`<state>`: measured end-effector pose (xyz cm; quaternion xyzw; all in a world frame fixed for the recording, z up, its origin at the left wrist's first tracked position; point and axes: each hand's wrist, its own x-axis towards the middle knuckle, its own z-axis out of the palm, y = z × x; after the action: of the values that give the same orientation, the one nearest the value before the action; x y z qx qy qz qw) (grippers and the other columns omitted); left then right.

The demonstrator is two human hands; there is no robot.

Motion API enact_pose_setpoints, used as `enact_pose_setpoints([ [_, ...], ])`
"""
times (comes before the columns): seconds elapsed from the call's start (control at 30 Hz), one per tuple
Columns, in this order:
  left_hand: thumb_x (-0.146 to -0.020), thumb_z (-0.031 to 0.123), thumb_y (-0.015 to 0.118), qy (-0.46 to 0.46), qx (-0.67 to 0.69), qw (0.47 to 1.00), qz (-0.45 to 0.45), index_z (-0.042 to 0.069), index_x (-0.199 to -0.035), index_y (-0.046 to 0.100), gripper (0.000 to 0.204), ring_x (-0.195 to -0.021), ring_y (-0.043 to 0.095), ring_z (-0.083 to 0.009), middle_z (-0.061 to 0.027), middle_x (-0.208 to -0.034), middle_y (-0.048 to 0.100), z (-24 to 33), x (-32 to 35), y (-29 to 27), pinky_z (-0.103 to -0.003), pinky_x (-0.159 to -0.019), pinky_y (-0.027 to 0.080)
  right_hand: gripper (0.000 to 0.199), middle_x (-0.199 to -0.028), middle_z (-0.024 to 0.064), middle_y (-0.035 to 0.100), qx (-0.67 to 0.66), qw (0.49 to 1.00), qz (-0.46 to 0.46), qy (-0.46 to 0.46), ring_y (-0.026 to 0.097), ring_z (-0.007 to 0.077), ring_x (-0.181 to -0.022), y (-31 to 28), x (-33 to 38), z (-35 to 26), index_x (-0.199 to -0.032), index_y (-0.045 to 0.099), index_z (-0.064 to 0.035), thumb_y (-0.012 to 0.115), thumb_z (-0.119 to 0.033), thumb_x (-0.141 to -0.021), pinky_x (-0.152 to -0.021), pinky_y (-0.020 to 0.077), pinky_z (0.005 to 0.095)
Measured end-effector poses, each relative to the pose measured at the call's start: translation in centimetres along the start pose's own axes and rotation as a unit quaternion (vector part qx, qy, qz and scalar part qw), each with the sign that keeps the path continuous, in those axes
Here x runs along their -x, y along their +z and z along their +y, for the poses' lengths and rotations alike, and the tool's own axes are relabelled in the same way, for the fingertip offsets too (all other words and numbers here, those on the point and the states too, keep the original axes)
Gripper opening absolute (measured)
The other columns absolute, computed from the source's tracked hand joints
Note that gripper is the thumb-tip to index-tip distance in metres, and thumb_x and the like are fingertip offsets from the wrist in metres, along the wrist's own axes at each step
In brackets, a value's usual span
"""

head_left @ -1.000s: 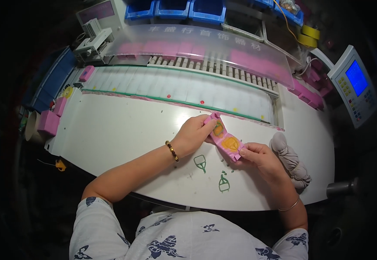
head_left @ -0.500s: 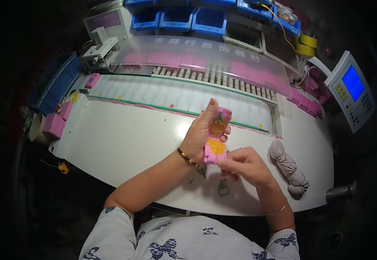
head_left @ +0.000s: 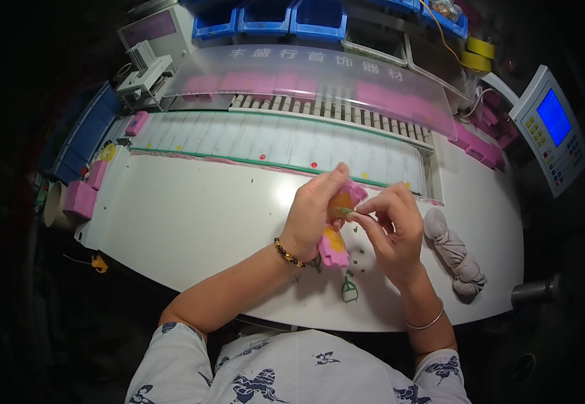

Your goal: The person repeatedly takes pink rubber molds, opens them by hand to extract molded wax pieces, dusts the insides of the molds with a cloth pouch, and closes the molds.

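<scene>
My left hand (head_left: 308, 219) is wrapped round a pink rubber mould (head_left: 333, 256) above the near part of the white table. The mould is spread open in two joined halves, with orange-yellow inner faces; my fingers hide part of it. At its upper half, my right hand (head_left: 398, 232) pinches a thin green piece (head_left: 344, 211) between thumb and fingertips. That piece still lies against the orange face, and its full shape is hidden. Below the hands, a green bottle-shaped outline piece (head_left: 350, 290) lies on the table, with several small green scraps near it.
A twisted grey cloth (head_left: 452, 252) lies right of my right hand. Beyond the hands runs a white slatted conveyor (head_left: 238, 138) with rollers and a clear cover. Pink blocks (head_left: 80, 200) stand at the left edge. A control panel (head_left: 548, 128) with a blue screen is at the right.
My right hand has moved up from the mould's lower half to its upper half and now pinches the green piece there. The mould has tilted slightly in my left hand.
</scene>
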<state>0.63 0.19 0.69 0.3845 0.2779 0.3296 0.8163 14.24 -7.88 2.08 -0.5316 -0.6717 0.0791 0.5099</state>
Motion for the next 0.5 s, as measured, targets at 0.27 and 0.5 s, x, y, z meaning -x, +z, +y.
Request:
enact_pose_setpoints([
  [0.27,-0.097,0.038,0.055,-0.062,-0.023,0.996,-0.067,-0.001,-0.097,0.064,0.040,-0.067,0.060,-0.0100,-0.0047,-0.080,0.063,0.9,1.6,-0.7,-0.023,-0.060,0.049,0.024,-0.068,0.0026,0.047,0.213,0.945,0.134,-0.209,0.046,0.0152,-0.052,-2.2,0.6,-0.3,-0.091,0.069,-0.0050,0.077,0.004,-0.070,-0.043,0.0350,0.0270],
  [0.5,-0.090,0.015,0.067,-0.067,-0.011,0.990,-0.125,-0.001,-0.096,0.066,0.016,-0.075,0.062,-0.0084,-0.0040,-0.085,0.066,0.6,2.7,0.0,-0.022,-0.068,0.050,0.015,-0.070,0.0044,0.050,0.005,0.998,0.036,-0.059,0.046,0.0107,-0.053,-1.2,2.4,-0.5,-0.082,0.065,-0.0021,0.075,0.004,-0.074,-0.046,0.0350,0.0240],
])
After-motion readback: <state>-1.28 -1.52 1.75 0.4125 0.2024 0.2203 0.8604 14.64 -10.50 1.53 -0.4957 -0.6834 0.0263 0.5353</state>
